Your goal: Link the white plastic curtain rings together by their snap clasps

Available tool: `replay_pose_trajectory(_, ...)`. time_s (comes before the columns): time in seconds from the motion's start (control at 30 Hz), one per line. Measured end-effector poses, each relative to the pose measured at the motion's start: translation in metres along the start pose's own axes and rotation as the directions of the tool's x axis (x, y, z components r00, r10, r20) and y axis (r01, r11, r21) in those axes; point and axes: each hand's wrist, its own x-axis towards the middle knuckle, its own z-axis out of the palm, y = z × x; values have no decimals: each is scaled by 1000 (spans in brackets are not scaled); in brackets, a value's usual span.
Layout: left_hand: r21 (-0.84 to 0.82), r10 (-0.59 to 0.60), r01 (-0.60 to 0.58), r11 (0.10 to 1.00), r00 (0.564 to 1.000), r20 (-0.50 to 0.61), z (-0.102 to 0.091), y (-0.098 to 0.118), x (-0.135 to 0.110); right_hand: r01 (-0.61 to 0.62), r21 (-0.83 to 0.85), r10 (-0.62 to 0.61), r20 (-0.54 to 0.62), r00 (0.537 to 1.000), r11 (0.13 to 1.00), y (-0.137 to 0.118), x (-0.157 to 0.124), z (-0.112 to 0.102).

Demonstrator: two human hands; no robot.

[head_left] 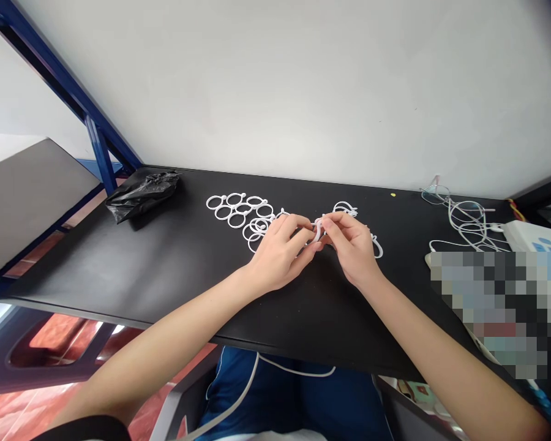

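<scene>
Between my two hands, over the middle of the black tabletop, is a white plastic ring (318, 230). The fingers of my left hand (282, 248) are closed on its left side. My right hand (350, 244) pinches the same ring near its top with thumb and forefinger. Several more white rings (236, 219) with small knobs lie to the left of my left hand, some overlapping. Behind my right hand rest a few other rings (344, 208), and one (377, 245) shows just to its right. My fingers partly hide the held ring.
A crumpled black plastic bag (144, 195) lies at the back left of the black table (96, 263). On the right are eyeglasses (436, 195), a tangled white cable (466, 223), a white box (539, 257) and a pixelated flat object (491, 306). A blue metal frame (98, 147) rises at left.
</scene>
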Motion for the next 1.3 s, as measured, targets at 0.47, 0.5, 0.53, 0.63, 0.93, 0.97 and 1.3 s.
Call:
replay_pose_trajectory(0.47,-248,-236,269,931,959,155,0,-2,2,10,4,-10,-1,1000,1000,0,-2,3)
replay_pose_trajectory(0.5,-264,-258,293,919,953,160,0,-2,2,11,5,-11,-1,1000,1000,1,-2,3)
replay_pose_trajectory(0.53,-273,-278,314,909,947,162,1,-3,3,14,6,-14,-3,1000,1000,2,-1,3)
replay_pose_trajectory(0.63,-255,-324,341,905,940,106,0,-4,4,37,-2,-37,-9,999,999,2,-2,2)
replay_pose_trajectory(0.93,-184,-282,266,946,957,-67,-3,-6,6,145,-157,-146,2,989,977,-4,-6,5)
replay_pose_trajectory(0.97,-180,-265,249,951,962,-70,-2,-7,6,160,-169,-163,-3,987,973,-3,-7,4)
replay_pose_trajectory(1.3,-236,-191,188,953,982,8,-1,-10,3,285,-325,-289,38,957,902,8,-13,2)
